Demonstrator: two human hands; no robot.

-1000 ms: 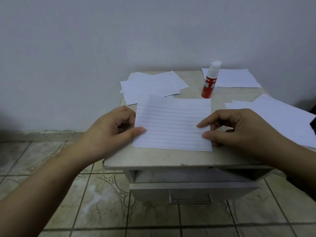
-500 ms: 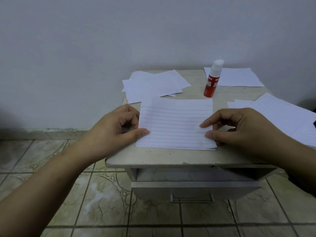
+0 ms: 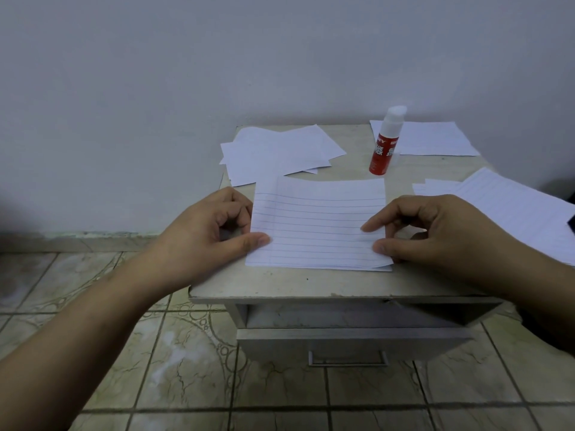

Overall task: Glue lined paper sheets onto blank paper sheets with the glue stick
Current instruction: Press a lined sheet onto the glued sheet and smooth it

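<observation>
The left hand point(image 3: 208, 231) pinches the left edge of the lined sheet point(image 3: 317, 225), its thumb lying flat on top near the lower left corner and its fingers curled at the edge beside it. The right hand point(image 3: 435, 231) pinches the sheet's right edge the same way, thumb pressed near the lower right corner and forefinger reaching onto the paper just above it. Between the two hands the lined sheet lies flat on the counter point(image 3: 280, 284), lines running across; at its lower right corner, under the right thumb, the edge of another sheet shows beneath it. Beyond the right hand's forefinger stands the glue stick point(image 3: 384, 144), upright with its cap on, red below and white above, just past the sheet's far right corner. Behind the glue stick lies a blank sheet point(image 3: 435, 138). Beyond the left hand sits a loose pile of blank sheets point(image 3: 277, 150). To the right of the right hand more lined sheets point(image 3: 513, 206) overlap. Below the hands the counter's drawer point(image 3: 348, 343) stands slightly pulled out above a tiled floor point(image 3: 186, 353).
</observation>
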